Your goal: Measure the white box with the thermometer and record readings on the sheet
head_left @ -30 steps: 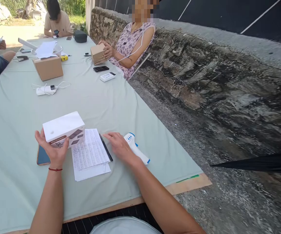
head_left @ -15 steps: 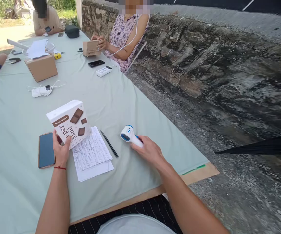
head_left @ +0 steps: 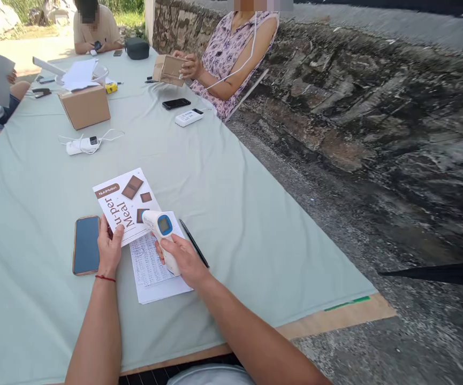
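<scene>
My left hand (head_left: 109,245) grips the lower edge of a white box (head_left: 124,206) printed with brown chocolate pieces, its front tilted toward me. In my right hand (head_left: 183,259) is a white and blue infrared thermometer (head_left: 162,230), its grip wrapped by my fingers. The thermometer's head overlaps the box's lower right corner in view; whether they touch, I cannot tell. Below both lie handwritten sheets of paper (head_left: 151,291), partly covered by my right hand. A black pen (head_left: 194,243) rests just right of the papers. Left of my left hand lies a smartphone (head_left: 86,246).
A pale green cloth covers the table (head_left: 255,256). Farther off are a white device with a cord (head_left: 82,145), a cardboard box (head_left: 86,108) topped with papers, a black phone (head_left: 176,103) and a white power bank-like device (head_left: 189,117). A co-worker at right holds a small carton (head_left: 169,70).
My right hand has brought the thermometer left and turned it, from beside the pen to the box. The box's front faces me more squarely. At far left, a person now holds up a sheet.
</scene>
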### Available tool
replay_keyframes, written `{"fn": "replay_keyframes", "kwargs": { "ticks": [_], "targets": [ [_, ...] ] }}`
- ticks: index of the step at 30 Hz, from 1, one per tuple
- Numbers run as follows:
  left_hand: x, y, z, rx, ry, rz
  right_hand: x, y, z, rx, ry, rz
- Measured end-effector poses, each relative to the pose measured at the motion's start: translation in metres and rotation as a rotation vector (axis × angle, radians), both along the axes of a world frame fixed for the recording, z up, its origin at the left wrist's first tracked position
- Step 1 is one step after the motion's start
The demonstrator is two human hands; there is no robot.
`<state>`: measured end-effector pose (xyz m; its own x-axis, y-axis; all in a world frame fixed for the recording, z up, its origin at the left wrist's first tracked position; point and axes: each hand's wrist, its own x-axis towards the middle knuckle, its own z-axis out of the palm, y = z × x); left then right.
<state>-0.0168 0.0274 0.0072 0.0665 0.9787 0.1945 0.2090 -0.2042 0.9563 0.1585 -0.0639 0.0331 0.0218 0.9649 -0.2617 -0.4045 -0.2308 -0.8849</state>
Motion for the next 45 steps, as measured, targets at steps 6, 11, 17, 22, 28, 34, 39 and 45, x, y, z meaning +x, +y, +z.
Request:
{"fn": "replay_keyframes", "kwargs": {
  "ticks": [6, 11, 17, 22, 28, 34, 39, 45],
  "targets": [
    [0.002, 0.000, 0.002, -0.031, -0.097, -0.093, -0.003, 0.002, -0.005, 0.031, -0.096, 0.010],
    [0.001, -0.001, 0.008, -0.090, -0.130, -0.161, -0.006, 0.001, -0.005, 0.067, -0.164, 0.001],
    [0.014, -0.010, 0.011, -0.054, -0.154, -0.072, -0.005, 0.000, -0.008, 0.044, -0.124, 0.018],
    [0.025, -0.013, 0.003, -0.065, -0.187, 0.060, -0.006, -0.001, -0.009, 0.033, -0.115, 0.022],
    [0.022, -0.009, 0.002, -0.105, -0.192, 0.034, -0.008, -0.002, -0.008, 0.006, -0.011, 0.028],
    [0.021, -0.011, 0.006, -0.079, -0.077, 0.026, -0.011, -0.002, -0.007, -0.003, 0.013, 0.008],
    [0.019, -0.011, 0.009, -0.072, -0.041, 0.012, -0.009, -0.001, -0.004, -0.037, 0.062, 0.001],
    [0.021, -0.012, 0.009, -0.065, -0.050, 0.033, -0.010, -0.003, -0.001, -0.043, 0.115, 0.049]
  ]
}}
